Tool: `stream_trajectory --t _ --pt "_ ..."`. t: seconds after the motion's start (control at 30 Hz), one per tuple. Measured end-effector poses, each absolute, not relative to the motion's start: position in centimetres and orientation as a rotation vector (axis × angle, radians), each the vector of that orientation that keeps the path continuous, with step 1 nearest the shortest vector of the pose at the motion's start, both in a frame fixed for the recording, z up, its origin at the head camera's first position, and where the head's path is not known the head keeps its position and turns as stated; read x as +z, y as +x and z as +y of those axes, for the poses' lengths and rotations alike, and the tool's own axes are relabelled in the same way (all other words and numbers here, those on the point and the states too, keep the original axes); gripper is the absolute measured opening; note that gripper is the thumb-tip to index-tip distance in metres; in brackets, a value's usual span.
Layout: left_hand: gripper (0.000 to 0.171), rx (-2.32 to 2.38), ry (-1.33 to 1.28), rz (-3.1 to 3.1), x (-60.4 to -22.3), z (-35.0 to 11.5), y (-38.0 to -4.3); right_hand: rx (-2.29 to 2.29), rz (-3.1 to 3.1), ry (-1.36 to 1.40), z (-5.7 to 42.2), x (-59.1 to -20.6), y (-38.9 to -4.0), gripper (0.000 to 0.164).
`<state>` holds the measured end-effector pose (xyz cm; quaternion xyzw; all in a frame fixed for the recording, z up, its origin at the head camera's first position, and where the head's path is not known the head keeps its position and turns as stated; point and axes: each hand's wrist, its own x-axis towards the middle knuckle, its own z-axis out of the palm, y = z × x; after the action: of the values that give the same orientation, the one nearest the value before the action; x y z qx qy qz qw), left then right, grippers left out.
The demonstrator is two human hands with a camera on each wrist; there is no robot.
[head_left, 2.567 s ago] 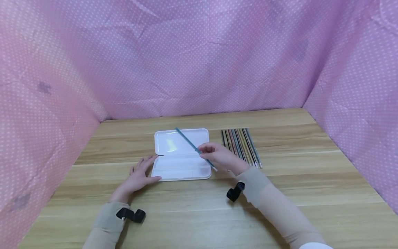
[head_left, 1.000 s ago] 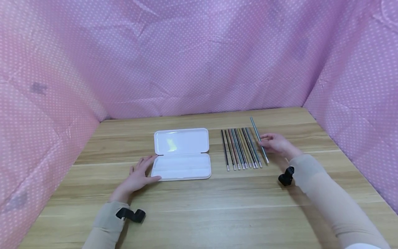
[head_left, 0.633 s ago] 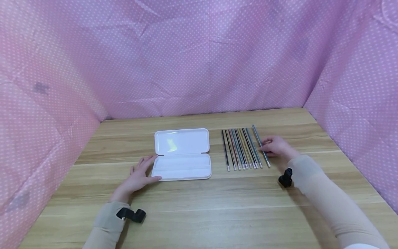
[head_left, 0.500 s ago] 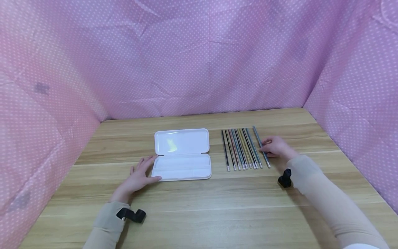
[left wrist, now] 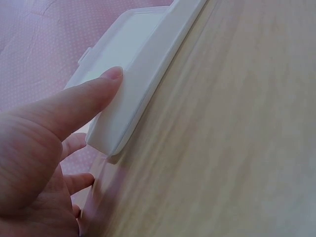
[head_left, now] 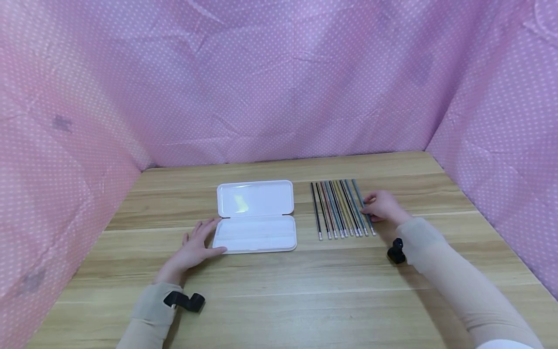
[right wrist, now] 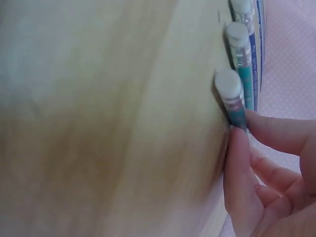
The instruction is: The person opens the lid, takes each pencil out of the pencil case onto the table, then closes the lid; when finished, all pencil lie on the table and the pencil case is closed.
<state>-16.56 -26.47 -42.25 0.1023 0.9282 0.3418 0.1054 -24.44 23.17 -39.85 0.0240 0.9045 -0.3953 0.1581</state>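
Observation:
In the head view, my right hand (head_left: 383, 207) pinches a teal pencil (head_left: 356, 192) at the right end of a row of pencils. The right wrist view shows its white eraser (right wrist: 228, 84) towards the camera, with thumb and finger just behind the ferrule. A close row of several pencils lies to its left, a black pencil (head_left: 316, 208) outermost. My left hand (head_left: 192, 249) rests at the left side of an opened white pencil case (head_left: 255, 236). Its thumb (left wrist: 89, 106) lies on the case's front edge, while the other fingers spread beside the case.
The case's lid (head_left: 261, 198) lies folded back, away from me. Everything stands on a wood-grain table (head_left: 283, 295). Pink dotted cloth (head_left: 279, 97) hangs behind and at both sides. A black wrist camera (head_left: 396, 251) sits on the right wrist, another (head_left: 189, 301) on the left.
My right hand carried the teal pencil from above the case to the right of the row, lowered it, and slid it left towards the other pencils. The left hand stayed put.

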Motion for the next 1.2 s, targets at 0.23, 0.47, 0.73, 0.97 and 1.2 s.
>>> stream_trajectory --t 0.23,0.47,0.73,0.97,1.2 --pt "0.084 1.015 0.298 2.731 -42.2 -26.5 -16.6 -1.126 2.568 0.085 23.0 -39.8 -24.5 0.037" --pt "0.085 1.014 0.295 2.726 -42.3 -26.4 -16.5 -1.151 2.545 0.073 22.7 -39.8 -24.5 0.035" --pt "0.084 1.005 0.295 2.737 -42.1 -26.4 -16.5 -1.156 2.536 0.074 22.6 -39.8 -24.6 0.035" --pt "0.085 1.003 0.296 2.742 -42.2 -26.4 -16.5 -1.172 2.501 0.069 22.7 -39.3 -24.6 0.036" --pt "0.084 1.004 0.294 2.741 -42.4 -26.4 -16.5 -1.102 2.563 0.018 21.8 -37.7 -25.1 0.042"
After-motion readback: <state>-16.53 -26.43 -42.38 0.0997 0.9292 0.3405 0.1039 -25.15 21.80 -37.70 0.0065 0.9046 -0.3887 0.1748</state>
